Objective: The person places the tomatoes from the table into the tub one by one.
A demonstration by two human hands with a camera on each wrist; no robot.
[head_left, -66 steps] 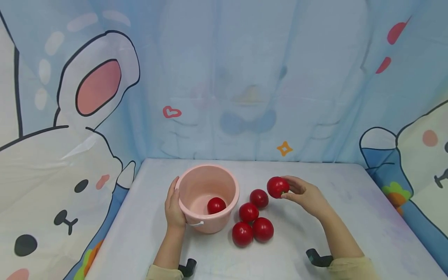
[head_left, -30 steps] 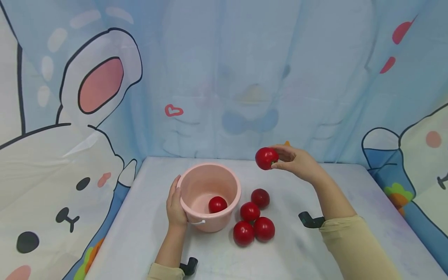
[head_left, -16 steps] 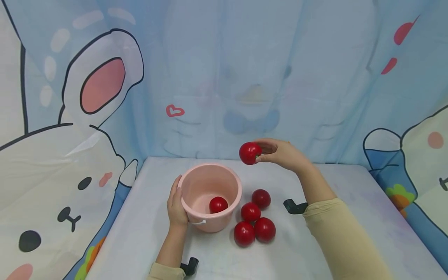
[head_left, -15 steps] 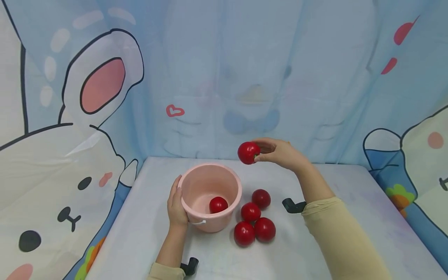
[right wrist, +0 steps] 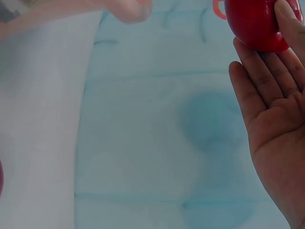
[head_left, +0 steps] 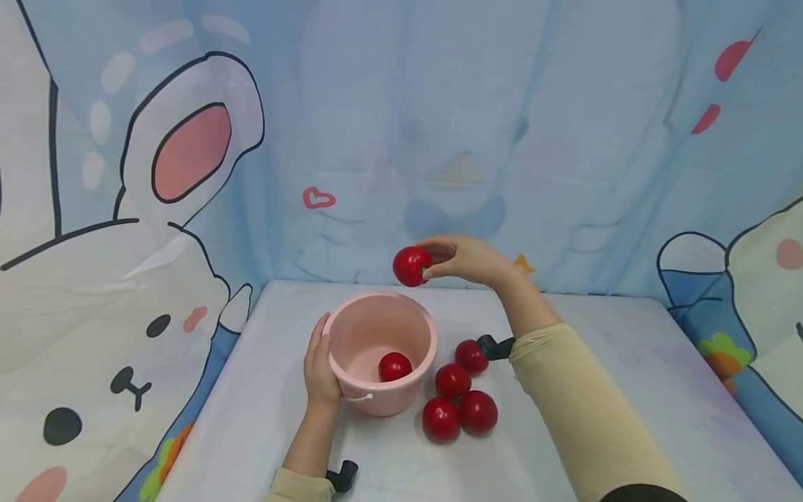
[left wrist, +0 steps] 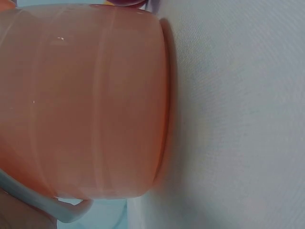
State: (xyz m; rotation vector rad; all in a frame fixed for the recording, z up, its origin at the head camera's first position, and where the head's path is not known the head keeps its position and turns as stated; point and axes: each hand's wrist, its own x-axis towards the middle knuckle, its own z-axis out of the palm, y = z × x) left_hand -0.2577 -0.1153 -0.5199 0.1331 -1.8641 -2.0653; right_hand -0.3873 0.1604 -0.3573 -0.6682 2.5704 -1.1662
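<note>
A pink bucket [head_left: 381,404] with a white handle stands upright on the white table. My left hand [head_left: 321,376] holds its left side, fingers along the outer wall near the rim; the wall of the bucket [left wrist: 86,105] fills much of the left wrist view. One red tomato [head_left: 395,366] lies inside at the bottom. My right hand [head_left: 464,261] pinches another glossy red tomato [head_left: 411,266] between thumb and fingers, raised above the bucket's far rim. In the right wrist view, the thumb lies over this tomato [right wrist: 255,24] with the fingers beneath.
Several more red tomatoes [head_left: 441,420] sit in a cluster just right of the bucket; the farthest tomato [head_left: 470,357] is partly behind a black wrist mount [head_left: 495,347]. A blue cartoon-printed curtain [head_left: 376,139] rises behind the table [head_left: 602,362].
My right hand has lifted its tomato and carried it left, from beside the cluster to above the bucket's far rim. The left hand and the bucket stay in place.
</note>
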